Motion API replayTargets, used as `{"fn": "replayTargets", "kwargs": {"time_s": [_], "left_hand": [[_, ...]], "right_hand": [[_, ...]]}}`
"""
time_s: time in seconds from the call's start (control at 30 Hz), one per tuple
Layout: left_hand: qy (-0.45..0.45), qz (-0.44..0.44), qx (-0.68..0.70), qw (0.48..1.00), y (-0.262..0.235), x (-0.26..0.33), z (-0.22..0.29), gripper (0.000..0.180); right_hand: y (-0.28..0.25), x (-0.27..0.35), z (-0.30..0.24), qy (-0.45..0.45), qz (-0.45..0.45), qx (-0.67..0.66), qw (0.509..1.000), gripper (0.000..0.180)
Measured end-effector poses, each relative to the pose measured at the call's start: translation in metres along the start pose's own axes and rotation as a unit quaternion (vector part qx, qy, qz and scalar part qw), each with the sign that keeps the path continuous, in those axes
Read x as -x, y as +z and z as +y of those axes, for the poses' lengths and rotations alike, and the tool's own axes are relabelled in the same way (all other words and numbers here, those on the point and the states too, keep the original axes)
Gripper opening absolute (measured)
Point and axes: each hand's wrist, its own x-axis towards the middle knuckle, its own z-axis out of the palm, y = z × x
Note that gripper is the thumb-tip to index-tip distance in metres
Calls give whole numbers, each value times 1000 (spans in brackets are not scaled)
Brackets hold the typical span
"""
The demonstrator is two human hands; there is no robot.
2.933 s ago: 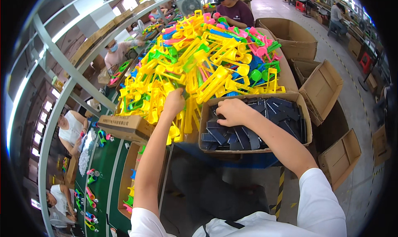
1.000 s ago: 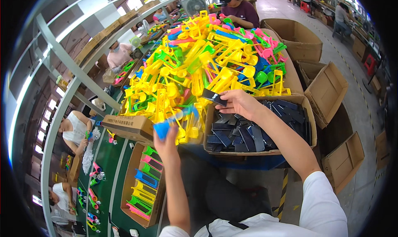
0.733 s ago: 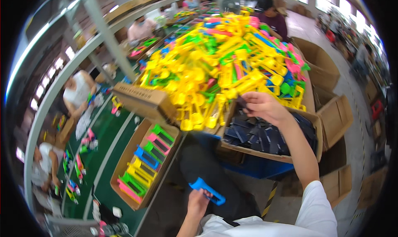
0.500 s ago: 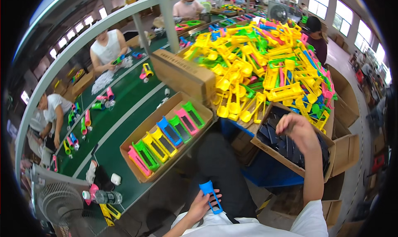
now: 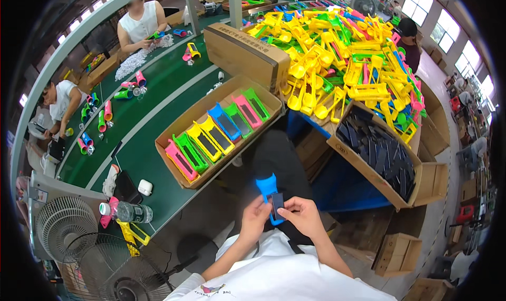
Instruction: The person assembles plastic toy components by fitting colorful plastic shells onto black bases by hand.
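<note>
Over my lap, my left hand (image 5: 255,215) grips a blue plastic frame (image 5: 266,185), its flared, scoop-like end facing away from me. My right hand (image 5: 304,215) pinches a small dark rectangular panel (image 5: 277,200) between thumb and fingers. The panel lies against the frame's long opening; whether it is seated there I cannot tell. To the right, an open cardboard box (image 5: 352,151) holds many similar dark panels (image 5: 377,156). In a shallow cardboard box (image 5: 169,173) at the left, pink, green, yellow and blue frames with dark panels in them (image 5: 213,136) stand in a row.
A large heap of mostly yellow plastic frames (image 5: 337,64) rises beyond the panel box. A closed carton (image 5: 245,53) stands at the green conveyor (image 5: 153,119). A bottle (image 5: 134,212), a white case (image 5: 145,187) and a fan (image 5: 71,230) are at left. Co-workers sit across the conveyor.
My right hand has come from the panel box to my lap with a dark panel. It now meets the blue frame in my left hand. The view has shifted slightly.
</note>
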Motion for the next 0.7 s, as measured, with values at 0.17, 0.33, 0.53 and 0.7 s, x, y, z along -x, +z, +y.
{"fn": "replayTargets", "kwargs": {"time_s": [0.17, 0.33, 0.53, 0.7], "left_hand": [[33, -28, 43, 998, 22, 15, 19, 42], [35, -52, 32, 997, 26, 27, 25, 43], [39, -67, 42, 996, 29, 31, 23, 42], [60, -56, 19, 996, 30, 22, 21, 42]], "right_hand": [[14, 24, -23, -36, 30, 89, 995, 19], [17, 41, -32, -44, 33, 82, 995, 18], [17, 49, -38, -47, 33, 103, 993, 10], [16, 39, -42, -41, 39, 142, 988, 14]]}}
